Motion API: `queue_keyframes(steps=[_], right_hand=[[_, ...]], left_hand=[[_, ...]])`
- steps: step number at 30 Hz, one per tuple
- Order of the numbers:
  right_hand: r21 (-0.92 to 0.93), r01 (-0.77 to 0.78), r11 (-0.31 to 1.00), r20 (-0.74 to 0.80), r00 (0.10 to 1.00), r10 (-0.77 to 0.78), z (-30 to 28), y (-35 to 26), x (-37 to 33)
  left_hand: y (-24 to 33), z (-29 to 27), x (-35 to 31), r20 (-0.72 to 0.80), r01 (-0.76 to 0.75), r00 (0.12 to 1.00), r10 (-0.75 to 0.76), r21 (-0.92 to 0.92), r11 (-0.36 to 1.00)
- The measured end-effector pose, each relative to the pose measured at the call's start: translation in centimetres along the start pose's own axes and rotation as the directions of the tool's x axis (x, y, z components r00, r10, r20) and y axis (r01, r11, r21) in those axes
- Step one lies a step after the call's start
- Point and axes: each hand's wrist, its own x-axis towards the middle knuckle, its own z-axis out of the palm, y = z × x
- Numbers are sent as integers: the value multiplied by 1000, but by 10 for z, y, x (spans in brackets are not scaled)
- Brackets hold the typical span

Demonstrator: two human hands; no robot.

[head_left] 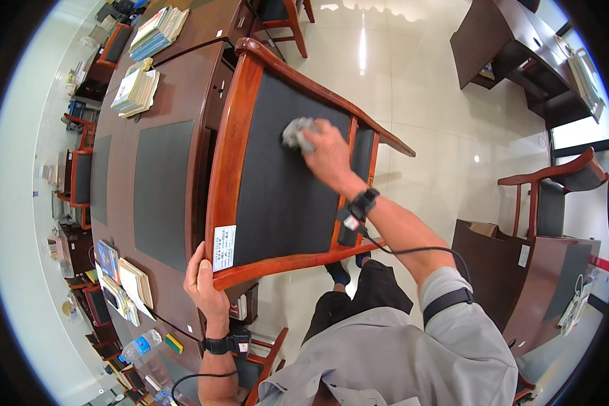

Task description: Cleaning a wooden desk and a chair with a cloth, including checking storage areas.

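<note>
In front of me stands a wooden chair with a reddish-brown frame and a black padded backrest. My right hand is closed on a crumpled grey cloth and presses it against the upper middle of the black padding. At the chair's near left corner, my left hand grips the wooden frame, its fingers wrapped round the edge beside a white paper label. Both wrists wear black bands with small devices and cables.
Left of the chair runs a long brown desk with dark inset panels. Stacked books, papers, a plastic bottle and a yellow-green sponge lie on it. Another chair and brown desks stand to the right on pale tiles.
</note>
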Motion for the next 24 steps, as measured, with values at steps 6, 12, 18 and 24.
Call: queue_keyframes(steps=[6,12,18,24], right_hand=[[218,218,951,342,896,-284,-13,-31,-111],[50,119,992,47,992,-121,-1,-5,-14],[-4,-20,1000,-131,991,19,18,53,42],[-45,-265,963,-202,947,251,17,98,-16]], left_hand=[[4,-1,1,-56,24,998,-25,-5,1000],[-5,-7,0,-46,22,999,-25,-58,998],[1,-1,0,-64,20,998,-23,-48,999],[1,-1,1,-61,-8,998,9,13,1000]])
